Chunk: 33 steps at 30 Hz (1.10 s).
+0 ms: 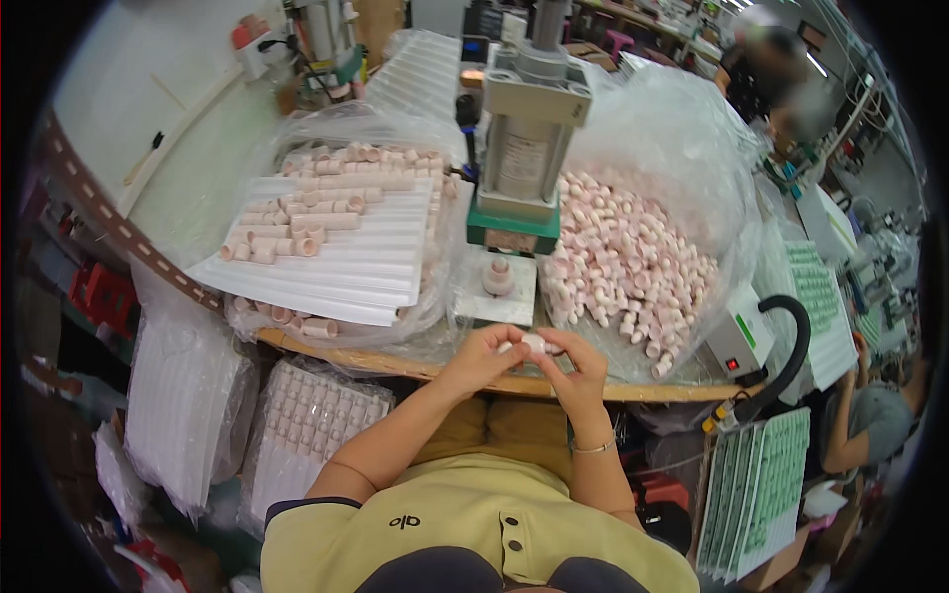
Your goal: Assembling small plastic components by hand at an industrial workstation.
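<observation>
Close to the bench's front edge, my left hand and my right hand meet with fingertips pinched on a small pale pink-white plastic piece. Fingers cover part of it, so its exact kind does not show. Just beyond them stands a bench press with a green block at its lower end. Under that block, a pinkish round part sits upright on the metal base plate. To the right of the press lies a heap of small pale pink caps on clear plastic.
Left of the press, a white ridged tray carries short pink tubes, with more tubes beneath it. A white box with a black hose stands at the bench's right end. Wrapped trays lean below left; green-filled trays stand lower right.
</observation>
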Available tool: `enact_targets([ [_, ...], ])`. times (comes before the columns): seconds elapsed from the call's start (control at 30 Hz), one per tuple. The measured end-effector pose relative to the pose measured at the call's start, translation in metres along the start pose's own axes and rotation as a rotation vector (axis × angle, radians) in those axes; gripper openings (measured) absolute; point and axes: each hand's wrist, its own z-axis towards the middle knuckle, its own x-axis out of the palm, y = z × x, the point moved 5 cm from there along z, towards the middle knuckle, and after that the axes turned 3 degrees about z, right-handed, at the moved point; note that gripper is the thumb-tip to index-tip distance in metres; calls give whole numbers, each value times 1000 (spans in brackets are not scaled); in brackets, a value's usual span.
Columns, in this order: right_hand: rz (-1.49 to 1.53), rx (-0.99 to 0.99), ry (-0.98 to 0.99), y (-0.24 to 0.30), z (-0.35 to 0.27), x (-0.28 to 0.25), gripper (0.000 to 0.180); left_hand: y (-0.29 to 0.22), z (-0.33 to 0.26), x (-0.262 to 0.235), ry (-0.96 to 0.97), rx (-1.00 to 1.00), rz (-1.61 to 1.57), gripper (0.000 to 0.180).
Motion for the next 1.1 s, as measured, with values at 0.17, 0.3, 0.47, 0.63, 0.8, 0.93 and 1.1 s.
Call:
enact_targets([
  [0.17, 224, 180, -162, -45, 20, 0, 26, -70, 21, -26, -749, 633, 723, 31],
  [0.3, -81, 45, -35, -33, 67, 38, 25, -49, 55, -58, -727, 576, 616, 11],
  [0.47, -236, -35, 52, -59, 82, 70, 31, -45, 41, -46, -781, 674, 644, 13],
  [0.63, -294, -57, 127, -52, 88, 79, 45, -37, 48, -64, -711, 471, 204, 30],
  [0.8, -265, 73, 181, -65, 85, 65, 51, -77, 22, -76, -720, 536, 176, 22],
  [0.93, -349, 56, 13, -48, 66, 4, 57, -143, -19, -134, -728, 241, 969, 20],
  [1.1, -802, 46, -90, -88, 14, -66, 42, -138, 9, -239, -664, 352, 1642, 34],
])
